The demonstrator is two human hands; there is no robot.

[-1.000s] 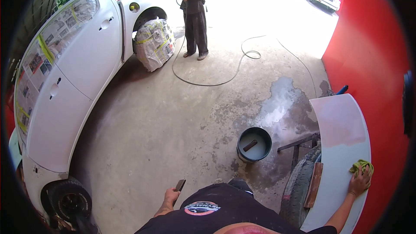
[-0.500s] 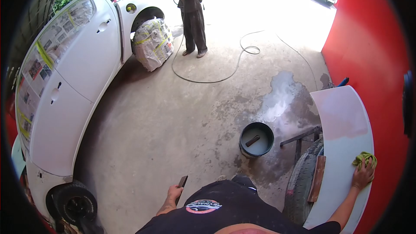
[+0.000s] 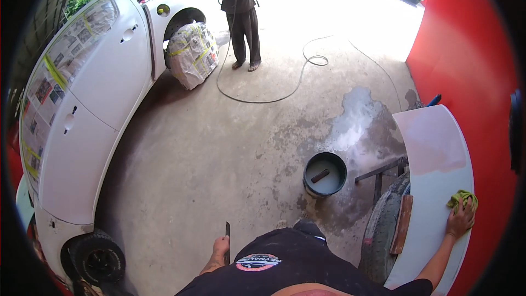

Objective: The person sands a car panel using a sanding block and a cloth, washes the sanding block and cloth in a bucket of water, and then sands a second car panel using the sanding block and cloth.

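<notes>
My right hand (image 3: 460, 219) presses a yellow-green cloth (image 3: 463, 199) onto the outer edge of a pale car body panel (image 3: 433, 208), its fingers closed over the fabric. The panel is mostly white, with a pinkish patch at its far end. Low on the left of my body, my left hand (image 3: 220, 245) grips a thin, dark, flat block (image 3: 228, 235), held on edge away from the panel. Part of that block is hidden by my fingers.
The panel rests by a tire (image 3: 383, 225) and a wooden piece (image 3: 401, 225), beside a red wall (image 3: 466, 49). A bucket (image 3: 324, 194) of cloudy water holds a dark block (image 3: 320, 176). A masked white vehicle (image 3: 104, 109), a hose (image 3: 263, 101) and a person (image 3: 238, 16) with a spray gun are further off.
My left hand has turned the dark block more upright and shifted slightly left. My right hand and cloth have barely moved. The other person has brought both hands to the spray gun.
</notes>
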